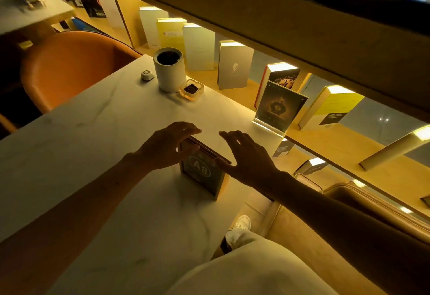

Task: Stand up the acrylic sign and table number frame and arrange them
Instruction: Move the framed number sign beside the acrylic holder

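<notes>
In the middle of the frame we see the table number frame [204,173], marked "A8", already standing upright on the white table [93,131]. Our left hand [166,147] is at its left upper corner; the fingers are spread and only lightly curved, the thumb seems to touch the frame's front face, so it is a loose steadying touch and not a firm grip. Our right hand [246,157] is at the right upper corner, fingers also spread open, the thumb close to the frame edge; we cannot tell if it really touches. To the right of centre the acrylic sign [277,108] stands upright too, at the table edge near the bookshelf [302,45]. We judge that both things are already up, and what is left is mostly to let go and to arrange them neatly, perhaps nearer the white cup [168,71] and the ashtray [191,90].
</notes>
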